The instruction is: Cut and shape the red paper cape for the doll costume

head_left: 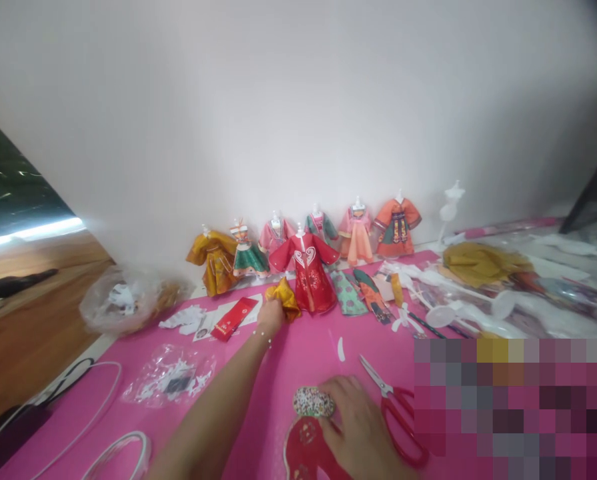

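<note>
Two hands, well apart; places taken from the red robe (312, 280) standing on the pink mat (301, 353). Left hand (272, 319) is just left of the robe's skirt, its fingers at a bunched gold cloth (285, 297). Fingertips hidden; cannot tell whether they are closed on it. Right hand (361, 427) is well to the near side of the robe, palm down, fingers curved beside a speckled oval (313, 402), thumb by a red patterned piece (305, 435). Cannot tell whether it grips either.

Handling, gold cloth: judged light and limp, perhaps slippery given its slight sheen; unlikely to break, likely to crease. Best hold, estimated: a pinch through several folds on the side away from the robe, so the skirt is not dragged along.

Handling, red patterned piece: probably light and flexible; the outer edge seems the sensible place to hold, off the gold pattern.

Orientation: gold cloth is crumpled, no clear long axis; its lower end slants toward the robe's hem. The speckled oval lies crosswise, long axis left to right before the robe. The red patterned piece turns its rounded end toward the robe; its near part leaves the picture, so full length cannot be told.
</note>
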`<state>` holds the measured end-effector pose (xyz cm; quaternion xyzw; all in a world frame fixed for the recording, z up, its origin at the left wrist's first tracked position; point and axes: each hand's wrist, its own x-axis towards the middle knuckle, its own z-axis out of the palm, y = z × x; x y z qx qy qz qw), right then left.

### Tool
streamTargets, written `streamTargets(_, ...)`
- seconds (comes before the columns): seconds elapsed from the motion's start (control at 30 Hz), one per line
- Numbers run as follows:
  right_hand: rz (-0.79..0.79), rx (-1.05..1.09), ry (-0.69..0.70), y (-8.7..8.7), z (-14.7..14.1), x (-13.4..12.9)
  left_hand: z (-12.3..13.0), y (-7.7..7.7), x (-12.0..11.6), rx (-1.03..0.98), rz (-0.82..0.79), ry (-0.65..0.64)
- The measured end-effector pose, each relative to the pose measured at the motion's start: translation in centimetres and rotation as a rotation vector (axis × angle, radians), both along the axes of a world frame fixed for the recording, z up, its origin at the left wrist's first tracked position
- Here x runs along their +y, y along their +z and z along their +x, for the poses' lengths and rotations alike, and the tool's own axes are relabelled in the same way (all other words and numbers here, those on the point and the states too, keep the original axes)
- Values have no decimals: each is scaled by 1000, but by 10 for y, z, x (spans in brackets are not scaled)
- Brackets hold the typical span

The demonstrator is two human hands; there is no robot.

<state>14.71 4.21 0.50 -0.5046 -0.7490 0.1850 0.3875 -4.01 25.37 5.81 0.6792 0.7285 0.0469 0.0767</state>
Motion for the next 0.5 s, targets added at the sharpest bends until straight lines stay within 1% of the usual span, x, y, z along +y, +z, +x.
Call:
streamTargets(0.1, -15, 14, 18, 1, 1, 0, -9, -2, 5, -35, 25, 68)
streamTargets(0.23, -41, 38, 0, 4, 0, -2, -29, -2, 12, -106, 37, 144)
streamTargets(0.37, -56, 58, 0, 5, -2, -2, -43, 1, 18, -163, 36, 180)
streamTargets(0.5, -42, 66, -17, 3, -2, -2, -44, 6, 19, -160, 64, 172)
